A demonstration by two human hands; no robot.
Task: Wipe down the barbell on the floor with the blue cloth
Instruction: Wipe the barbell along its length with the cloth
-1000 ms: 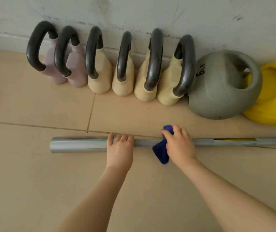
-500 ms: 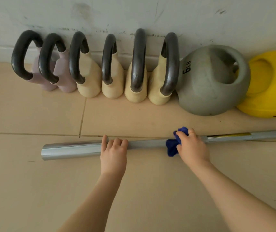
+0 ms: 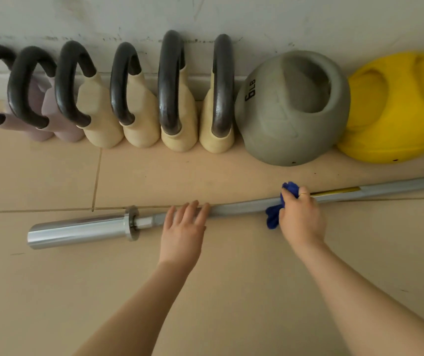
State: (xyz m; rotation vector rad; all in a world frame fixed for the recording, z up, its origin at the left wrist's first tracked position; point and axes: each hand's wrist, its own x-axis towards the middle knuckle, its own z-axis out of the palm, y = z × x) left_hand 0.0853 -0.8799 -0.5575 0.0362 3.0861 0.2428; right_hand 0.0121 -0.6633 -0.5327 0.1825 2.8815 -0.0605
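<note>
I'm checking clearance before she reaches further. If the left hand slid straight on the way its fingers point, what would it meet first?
Its fingertips already rest on the barbell. Past the bar, the left hand would cross bare floor, then probably reach the cream kettlebell, though depth is unclear.

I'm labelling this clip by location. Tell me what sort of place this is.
Most likely a gym or a home workout corner. A barbell lies on the tiled floor, and a row of kettlebells, one grey kettlebell marked 6 LB, stands against the scuffed wall.

I've slid my right hand [image 3: 302,217] and the blue cloth [image 3: 276,209] further right along the barbell [image 3: 236,208], while my left hand's [image 3: 182,232] fingers now lie straighter, uncovering the collar [image 3: 131,222].
</note>
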